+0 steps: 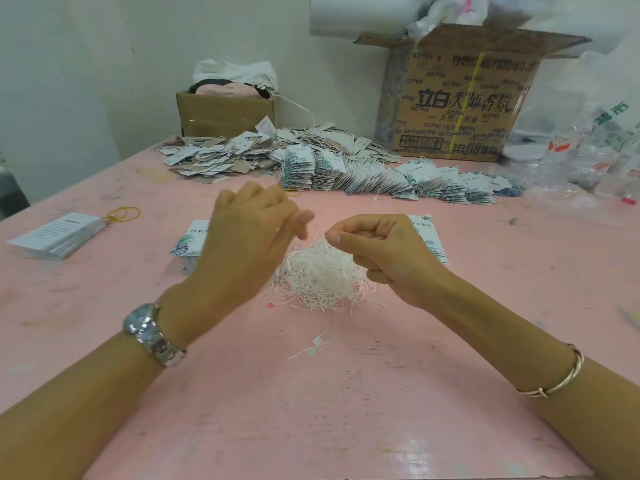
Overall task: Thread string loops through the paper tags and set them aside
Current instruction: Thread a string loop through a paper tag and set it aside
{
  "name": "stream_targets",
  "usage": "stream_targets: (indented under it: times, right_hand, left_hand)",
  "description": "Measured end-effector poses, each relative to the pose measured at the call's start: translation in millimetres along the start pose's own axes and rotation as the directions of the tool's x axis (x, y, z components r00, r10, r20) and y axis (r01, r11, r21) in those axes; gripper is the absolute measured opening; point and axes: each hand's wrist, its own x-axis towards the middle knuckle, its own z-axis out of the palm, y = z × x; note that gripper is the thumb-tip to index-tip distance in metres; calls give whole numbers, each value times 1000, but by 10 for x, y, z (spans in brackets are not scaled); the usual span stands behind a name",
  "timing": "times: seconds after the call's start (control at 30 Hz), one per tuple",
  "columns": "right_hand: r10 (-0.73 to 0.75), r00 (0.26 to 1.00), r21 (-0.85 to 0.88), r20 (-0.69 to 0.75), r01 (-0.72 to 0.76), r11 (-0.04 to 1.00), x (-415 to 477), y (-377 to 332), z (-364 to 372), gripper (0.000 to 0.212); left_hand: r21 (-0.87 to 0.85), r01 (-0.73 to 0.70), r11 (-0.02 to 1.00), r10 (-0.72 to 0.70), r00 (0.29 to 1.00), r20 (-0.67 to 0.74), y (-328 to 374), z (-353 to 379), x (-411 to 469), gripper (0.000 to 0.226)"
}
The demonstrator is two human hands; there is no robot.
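2 forearms reach in from the near edge, with a metal watch [149, 328] on the left wrist and a bangle [561, 382] on the right. The right hand [377, 249] is curled and pinches a strand [320, 241] lifted from the white string pile [322, 280] on the pink table [311, 417]. The left hand [247, 237] hovers beside it, its fingers blurred, so its grip cannot be told. Paper tags [188, 244] lie stacked just behind both hands, and rows of tags [398, 183] lie farther back.

Hands [249, 244] over string tangle [322, 278]

Pink table [346, 410], white string tangle [322, 275], leaf-print tags [381, 181], yellow rubber bands [123, 214].
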Motion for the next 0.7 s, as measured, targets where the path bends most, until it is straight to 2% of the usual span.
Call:
stream_targets:
  times: [0.07, 0.13, 0.23, 0.3, 0.4, 0.5, 0.7]
  right_hand:
    - [11, 1000, 26, -26, -10, 1000, 9, 0, -14, 3]
    - [23, 999, 37, -35, -22, 999, 14, 0, -20, 7]
    - [38, 998, 36, -40, -37, 999, 27, 22, -31, 21]
    - [42, 998, 37, -41, -41, 998, 34, 42, -44, 25]
    - [53, 998, 44, -43, -52, 998, 40, 61, -59, 21]
    - [59, 996, 43, -63, -56, 997, 42, 72, -58, 15]
    - [87, 993, 14, -81, -86, 996, 34, 83, -38, 23]
  left_hand:
    - [143, -4, 990, -2, 999, 41, -176, -135, 57, 52]
    - [233, -21, 972, -20, 985, 171, -349, -239, 96, 62]
    - [347, -94, 933, -67, 903, 425, -521, -258, 122, 87]
    - [390, -162, 906, -79, 842, 534, -560, -221, 112, 97]
    - [412, -217, 885, -83, 798, 598, -544, -181, 87, 78]
    - [411, -218, 885, -75, 805, 589, -513, -176, 105, 53]
    - [393, -192, 899, -71, 822, 565, -508, -195, 99, 40]
